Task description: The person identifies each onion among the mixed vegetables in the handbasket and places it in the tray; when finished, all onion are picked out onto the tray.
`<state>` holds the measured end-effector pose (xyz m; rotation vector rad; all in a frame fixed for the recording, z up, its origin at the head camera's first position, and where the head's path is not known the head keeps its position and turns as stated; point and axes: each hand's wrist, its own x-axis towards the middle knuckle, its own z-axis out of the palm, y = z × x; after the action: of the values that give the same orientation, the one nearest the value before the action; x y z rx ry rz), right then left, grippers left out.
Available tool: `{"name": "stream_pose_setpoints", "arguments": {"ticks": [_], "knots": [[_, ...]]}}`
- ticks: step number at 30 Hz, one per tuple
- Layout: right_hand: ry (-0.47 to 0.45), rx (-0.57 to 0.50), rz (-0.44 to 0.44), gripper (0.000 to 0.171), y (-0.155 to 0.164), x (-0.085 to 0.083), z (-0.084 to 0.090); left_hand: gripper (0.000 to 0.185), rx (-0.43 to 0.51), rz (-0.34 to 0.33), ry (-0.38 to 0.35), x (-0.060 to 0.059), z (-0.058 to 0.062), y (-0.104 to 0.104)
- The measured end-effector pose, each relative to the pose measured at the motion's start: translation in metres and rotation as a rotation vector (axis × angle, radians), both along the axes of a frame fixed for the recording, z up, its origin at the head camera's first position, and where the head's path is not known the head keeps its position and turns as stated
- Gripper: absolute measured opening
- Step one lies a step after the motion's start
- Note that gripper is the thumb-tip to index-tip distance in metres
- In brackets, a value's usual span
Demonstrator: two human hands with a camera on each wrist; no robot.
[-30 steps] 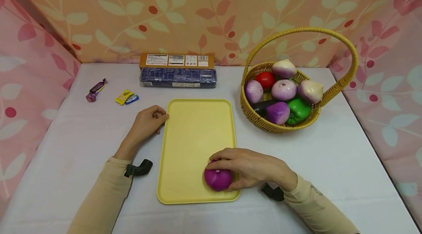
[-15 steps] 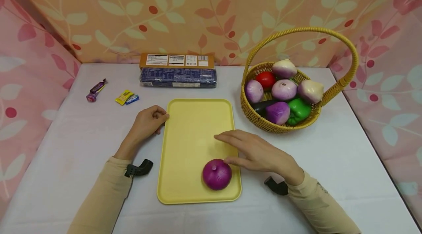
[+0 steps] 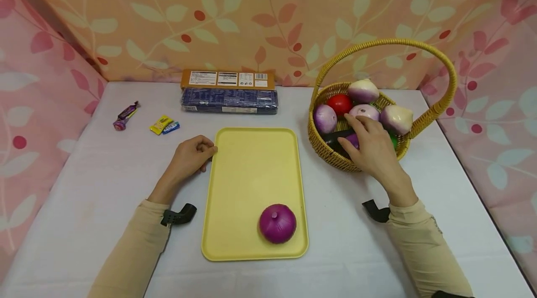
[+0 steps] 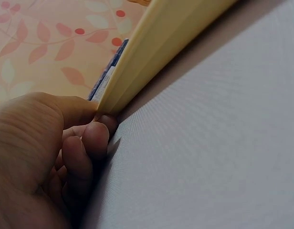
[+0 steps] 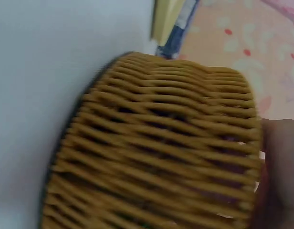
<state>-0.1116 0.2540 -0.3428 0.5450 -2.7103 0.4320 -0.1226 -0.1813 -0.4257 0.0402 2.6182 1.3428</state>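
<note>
In the head view my left hand (image 3: 190, 155) pinches the left rim of the yellow tray (image 3: 239, 172). The left wrist view shows the thumb on top and curled fingers (image 4: 94, 138) beneath the edge. A purple onion (image 3: 278, 224) sits on the tray's near right part. Over the wicker basket (image 3: 335, 160), my right hand (image 3: 375, 149) reaches down with its fingers spread above a purple vegetable (image 3: 354, 140), mostly hidden under it. The thumb lies beside a dark eggplant (image 3: 335, 138). In the right wrist view the basket wall (image 5: 152, 143) covers most of the fingers.
The basket also holds a red tomato (image 3: 340, 103), several pale purple onions (image 3: 325, 119) and a partly hidden green pepper (image 3: 393, 140). Its tall handle (image 3: 402, 41) arches above. Blue packages (image 3: 230, 100) stand at the back; small wrapped sweets (image 3: 161, 124) lie at the left.
My right hand has let go of the onion on the tray and moved right and away to the basket. The left hand stays at the tray rim. The view has shifted slightly.
</note>
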Motion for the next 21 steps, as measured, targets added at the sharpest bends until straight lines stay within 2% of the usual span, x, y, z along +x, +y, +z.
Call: {"name": "stream_pose_setpoints", "arguments": {"ticks": [3, 7, 11, 14, 18, 21], "knots": [[-0.068, 0.073, -0.044, 0.050, 0.004, 0.001, -0.003, 0.027, 0.009, -0.007, -0.003, 0.000, -0.001, 0.000], [-0.141, 0.146, -0.041, 0.050, 0.005, 0.003, 0.002, 0.027, 0.012, -0.006, -0.002, -0.001, -0.002, -0.001], [-0.263, 0.175, -0.029, 0.051, 0.009, 0.004, 0.015, 0.026, 0.019, -0.003, -0.001, 0.000, -0.001, 0.000], [-0.346, 0.155, -0.034, 0.050, 0.011, 0.005, 0.021, 0.025, 0.019, -0.001, 0.003, 0.000, -0.001, 0.001], [-0.365, 0.110, -0.051, 0.048, 0.012, 0.005, 0.023, 0.025, 0.016, -0.002, 0.013, -0.001, -0.002, 0.000], [-0.311, 0.064, -0.097, 0.054, 0.009, 0.008, 0.026, 0.026, 0.023, -0.005, 0.008, -0.001, -0.002, -0.001]]}}
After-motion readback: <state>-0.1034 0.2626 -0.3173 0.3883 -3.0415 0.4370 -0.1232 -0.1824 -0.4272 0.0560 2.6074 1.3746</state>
